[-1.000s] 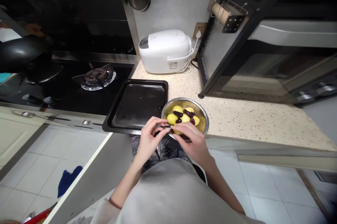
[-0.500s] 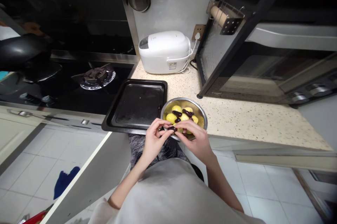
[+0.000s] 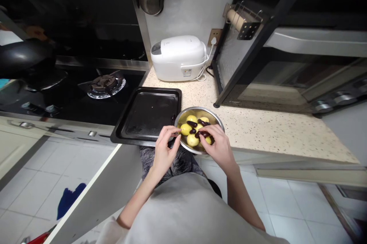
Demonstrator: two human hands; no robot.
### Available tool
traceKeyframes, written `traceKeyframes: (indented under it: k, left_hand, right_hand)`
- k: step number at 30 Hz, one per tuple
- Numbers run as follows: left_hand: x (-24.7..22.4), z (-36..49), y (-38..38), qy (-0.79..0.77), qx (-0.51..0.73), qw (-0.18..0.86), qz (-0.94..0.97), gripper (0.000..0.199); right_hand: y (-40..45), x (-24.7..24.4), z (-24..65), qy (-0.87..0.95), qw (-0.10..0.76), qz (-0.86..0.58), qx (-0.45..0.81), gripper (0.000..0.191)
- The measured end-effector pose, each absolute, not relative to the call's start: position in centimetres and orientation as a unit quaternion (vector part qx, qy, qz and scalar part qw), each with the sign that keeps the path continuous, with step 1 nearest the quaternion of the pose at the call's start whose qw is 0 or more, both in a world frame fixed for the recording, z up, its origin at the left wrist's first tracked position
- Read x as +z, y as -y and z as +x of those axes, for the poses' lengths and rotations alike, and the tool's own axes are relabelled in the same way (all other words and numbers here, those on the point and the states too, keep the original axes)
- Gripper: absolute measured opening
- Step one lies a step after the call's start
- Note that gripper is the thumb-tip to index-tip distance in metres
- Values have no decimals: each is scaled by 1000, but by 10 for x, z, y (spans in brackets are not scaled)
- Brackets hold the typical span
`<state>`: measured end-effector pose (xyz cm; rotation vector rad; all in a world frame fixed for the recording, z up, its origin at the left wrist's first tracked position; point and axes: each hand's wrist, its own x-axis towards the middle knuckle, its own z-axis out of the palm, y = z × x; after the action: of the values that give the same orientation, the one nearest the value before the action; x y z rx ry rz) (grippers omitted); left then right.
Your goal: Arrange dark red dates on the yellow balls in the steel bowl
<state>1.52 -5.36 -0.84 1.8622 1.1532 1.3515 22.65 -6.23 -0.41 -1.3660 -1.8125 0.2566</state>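
Observation:
A round metal bowl (image 3: 221, 121) holds several yellow, rounded pieces like peeled potatoes (image 3: 192, 140) and several glossy dark purple, elongated pieces (image 3: 192, 124). My right hand (image 3: 219, 144) reaches over the bowl's right side, its thumb and fingers closed around a dark purple piece (image 3: 201, 134) just above the yellow ones. At the left rim is my left hand (image 3: 166, 148), thumb and index tips slightly apart with nothing visible between them. Its other fingers curl and are partly hidden. Left of the bowl lies a black baking tray (image 3: 147, 116), with a small dark piece (image 3: 172, 117) at its right edge.
A white rice cooker (image 3: 179, 58) stands at the back, plugged into a wall socket. On the left is a gas hob (image 3: 104, 83) with a black wok (image 3: 25, 58). An oven (image 3: 309, 72) in a black rack stands right. A cabinet door (image 3: 97, 194) hangs open below.
My hands have moved apart. The dark purple piece held between them has gone right and into the bowl area with my right hand; my left hand has drawn back slightly left.

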Motion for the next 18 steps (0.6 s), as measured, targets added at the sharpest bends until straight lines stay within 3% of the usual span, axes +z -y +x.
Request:
traceKeyframes:
  k: [13,18]
  left_hand:
    - [-20,-5,9,-483,459,215,714,20]
    - [-35,-16,-32,-495,365,228,755,27]
  right_hand:
    - [64,0,232,711,444,-538,94,12]
    - [68,5,234,697,469,-539,65,11]
